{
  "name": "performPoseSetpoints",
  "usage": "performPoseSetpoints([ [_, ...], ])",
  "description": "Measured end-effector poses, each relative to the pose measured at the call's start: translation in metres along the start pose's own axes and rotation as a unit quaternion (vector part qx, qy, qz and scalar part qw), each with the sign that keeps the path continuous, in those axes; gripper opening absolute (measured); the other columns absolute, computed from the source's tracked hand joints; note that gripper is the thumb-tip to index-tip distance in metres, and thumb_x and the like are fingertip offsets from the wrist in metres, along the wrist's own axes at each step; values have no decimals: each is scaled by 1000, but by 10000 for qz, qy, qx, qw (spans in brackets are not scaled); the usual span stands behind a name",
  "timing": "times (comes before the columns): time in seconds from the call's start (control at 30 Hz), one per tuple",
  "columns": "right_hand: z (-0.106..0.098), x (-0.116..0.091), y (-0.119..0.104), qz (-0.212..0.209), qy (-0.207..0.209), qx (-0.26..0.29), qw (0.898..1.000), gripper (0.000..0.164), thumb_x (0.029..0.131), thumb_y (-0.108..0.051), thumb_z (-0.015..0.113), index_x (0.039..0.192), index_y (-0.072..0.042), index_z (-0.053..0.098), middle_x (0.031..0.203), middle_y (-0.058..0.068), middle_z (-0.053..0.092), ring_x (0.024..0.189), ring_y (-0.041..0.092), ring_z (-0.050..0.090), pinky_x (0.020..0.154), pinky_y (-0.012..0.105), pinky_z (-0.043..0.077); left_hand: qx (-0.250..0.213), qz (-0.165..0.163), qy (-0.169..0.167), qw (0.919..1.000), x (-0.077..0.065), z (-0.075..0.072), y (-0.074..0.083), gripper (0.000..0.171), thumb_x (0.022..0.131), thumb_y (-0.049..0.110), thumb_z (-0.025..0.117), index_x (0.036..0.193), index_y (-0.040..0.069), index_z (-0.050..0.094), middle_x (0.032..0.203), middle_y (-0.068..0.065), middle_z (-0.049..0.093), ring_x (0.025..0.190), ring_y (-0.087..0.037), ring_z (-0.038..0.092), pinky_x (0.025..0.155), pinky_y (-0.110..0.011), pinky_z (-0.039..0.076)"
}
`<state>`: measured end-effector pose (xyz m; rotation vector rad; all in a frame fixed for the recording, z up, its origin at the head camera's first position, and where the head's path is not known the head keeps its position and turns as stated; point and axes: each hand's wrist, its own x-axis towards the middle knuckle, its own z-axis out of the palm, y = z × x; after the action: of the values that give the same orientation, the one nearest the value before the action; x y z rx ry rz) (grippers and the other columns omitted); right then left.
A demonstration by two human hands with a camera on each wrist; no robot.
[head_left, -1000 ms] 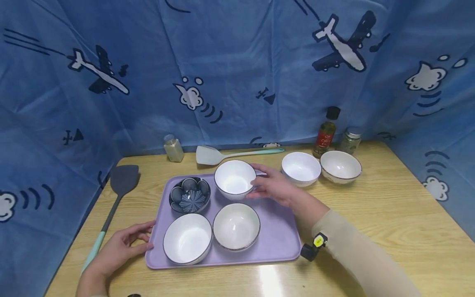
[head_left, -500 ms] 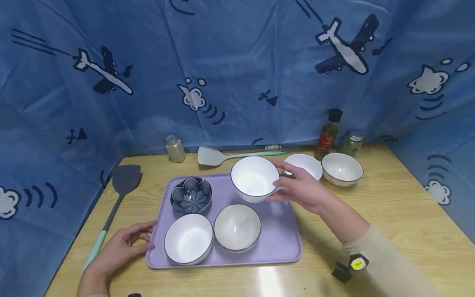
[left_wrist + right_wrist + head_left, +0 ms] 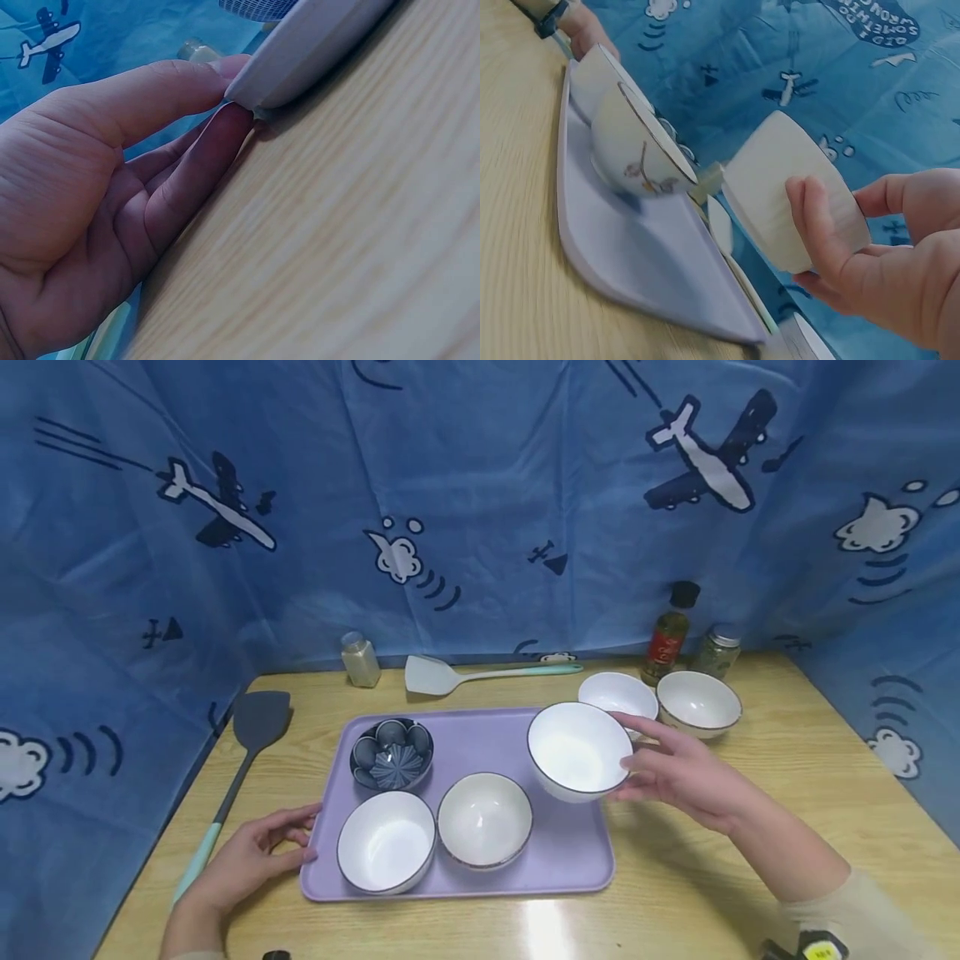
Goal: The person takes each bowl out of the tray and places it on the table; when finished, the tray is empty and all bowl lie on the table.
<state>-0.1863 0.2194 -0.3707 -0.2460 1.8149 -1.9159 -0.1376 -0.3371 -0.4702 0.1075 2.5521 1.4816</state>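
Note:
My right hand [image 3: 675,768] grips a white bowl with a dark rim [image 3: 579,750] at its right side. The right wrist view shows this bowl [image 3: 787,195] raised clear of the tray. At the left edge of the purple tray [image 3: 480,727], my left hand [image 3: 255,856] pinches the rim, thumb on top and fingers below, as the left wrist view shows. On the tray stand a dark blue petal-patterned bowl [image 3: 392,756], a white bowl [image 3: 386,842] and a cream bowl [image 3: 485,821]; the cream one has a flower print outside.
Behind the right hand stand a small white bowl [image 3: 618,693], partly hidden, and a patterned bowl [image 3: 699,702]. A sauce bottle [image 3: 667,635], a green-filled jar [image 3: 717,652], a shaker [image 3: 362,660] and a pale spatula [image 3: 435,677] line the back. A dark spatula [image 3: 258,722] lies left.
My right hand has lifted the white bowl from the tray's back middle and carried it right, toward the tray's right side. The left hand stays at the tray's left edge.

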Motion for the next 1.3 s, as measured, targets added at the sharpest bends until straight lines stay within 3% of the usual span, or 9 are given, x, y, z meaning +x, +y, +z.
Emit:
performPoseSetpoints([
  [0.2, -29, -22, 9, -77, -233, -388, 9989, 72, 99, -3, 54, 159, -3, 13, 133, 24, 45, 100, 34, 71, 89, 45, 57, -54, -37, -42, 10000, 2, 1, 0, 65, 83, 24, 81, 141, 9, 56, 122, -13, 65, 98, -9, 65, 87, -14, 48],
  [0.47, -58, -30, 19, -55, -763, -389, 9963, 67, 101, -1, 52, 158, -21, 23, 125, 14, 54, 99, 34, 71, 88, 46, 57, 51, -170, 20, 9998, 0, -2, 4, 64, 84, 27, 81, 141, 11, 57, 124, -12, 64, 99, -9, 64, 87, -15, 48],
  [0.63, -68, -29, 25, -68, -1010, -247, 9946, 68, 101, 1, 48, 159, -22, 21, 129, 11, 54, 99, 29, 70, 87, 44, 58, 25, -126, -25, 9999, 0, -2, 3, 64, 84, 26, 81, 141, 11, 56, 124, -12, 64, 99, -10, 64, 87, -15, 48],
  [0.87, -83, -26, 34, -34, -908, -577, 9942, 72, 101, 0, 50, 161, -20, 16, 134, 4, 52, 104, 28, 69, 87, 46, 58, -101, 100, -77, 9999, 0, 1, -1, 63, 85, 23, 80, 142, 8, 55, 123, -13, 64, 98, -11, 66, 87, -15, 48],
  [1.3, -101, -17, 42, 0, -1157, -500, 9920, 72, 102, 0, 47, 161, -19, 12, 138, 0, 49, 108, 28, 68, 88, 46, 57, -125, 36, -21, 9999, 0, 0, 0, 64, 84, 23, 81, 141, 9, 56, 122, -13, 65, 98, -11, 65, 88, -14, 47],
])
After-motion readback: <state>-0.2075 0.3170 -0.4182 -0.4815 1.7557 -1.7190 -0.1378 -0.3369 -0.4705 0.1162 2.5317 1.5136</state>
